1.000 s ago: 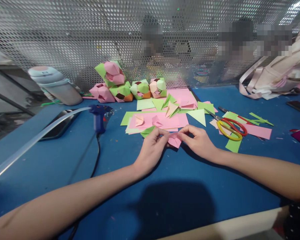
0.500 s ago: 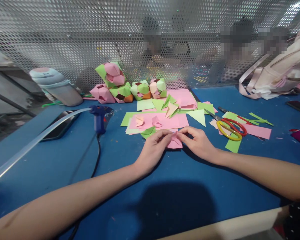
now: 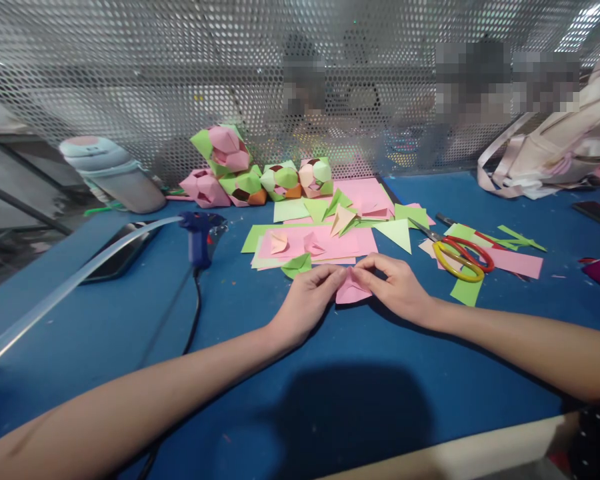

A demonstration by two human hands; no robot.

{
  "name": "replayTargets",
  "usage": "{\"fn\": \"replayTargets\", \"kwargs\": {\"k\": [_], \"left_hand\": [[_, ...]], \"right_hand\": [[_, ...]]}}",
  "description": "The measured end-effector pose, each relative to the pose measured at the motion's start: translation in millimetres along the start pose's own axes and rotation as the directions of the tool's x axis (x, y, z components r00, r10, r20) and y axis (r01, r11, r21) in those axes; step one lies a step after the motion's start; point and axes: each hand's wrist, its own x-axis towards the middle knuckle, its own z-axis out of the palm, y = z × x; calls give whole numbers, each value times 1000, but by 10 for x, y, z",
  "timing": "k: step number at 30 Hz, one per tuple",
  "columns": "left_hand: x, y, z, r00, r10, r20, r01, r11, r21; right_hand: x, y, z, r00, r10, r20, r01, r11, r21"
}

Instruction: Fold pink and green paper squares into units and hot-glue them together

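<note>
Between my two hands is a pink folded paper piece (image 3: pixel 353 291), its lower edge spread out toward me. My left hand (image 3: pixel 311 297) pinches its upper left side between thumb and fingers. From the other side, my right hand (image 3: pixel 397 288) grips the upper right part the same way, so the fingertips nearly meet. A green folded paper piece (image 3: pixel 297 265) lies just beyond my left hand. Behind it, a peach folded piece (image 3: pixel 279 243) and another pink folded piece (image 3: pixel 313 244) rest on stacked pink sheets (image 3: pixel 353 241).
Scissors (image 3: pixel 459 256) with red and yellow handles lie on paper scraps at right. A blue glue gun (image 3: pixel 199 241) with a long glue stick stands at left, near a phone (image 3: pixel 117 252). Paper balls (image 3: pixel 243 181), a bottle (image 3: pixel 113 173) and a bag (image 3: pixel 555 137) line the perforated panel (image 3: pixel 180 93).
The pink paper piece has tilted slightly, and its lower edge now reaches a little nearer me and further right. Both hands keep their pinch with small finger shifts.
</note>
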Motion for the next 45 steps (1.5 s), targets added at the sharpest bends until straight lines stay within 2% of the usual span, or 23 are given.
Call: {"fn": "replayTargets", "kwargs": {"k": [11, 28, 39, 45], "left_hand": [[2, -4, -1, 1000, 3, 9, -3, 1000, -14], [-15, 0, 13, 999, 40, -9, -40, 999, 18], [-54, 42, 30, 992, 92, -87, -79, 987, 138], [-53, 21, 43, 993, 106, -56, -95, 982, 164]], "right_hand": [[6, -2, -6, 999, -2, 34, 0, 999, 51], [-3, -44, 18, 1000, 10, -12, -10, 999, 32], [-4, -57, 44, 1000, -17, 21, 16, 1000, 27], [-14, -94, 42, 1000, -3, 23, 2, 1000, 30]]}}
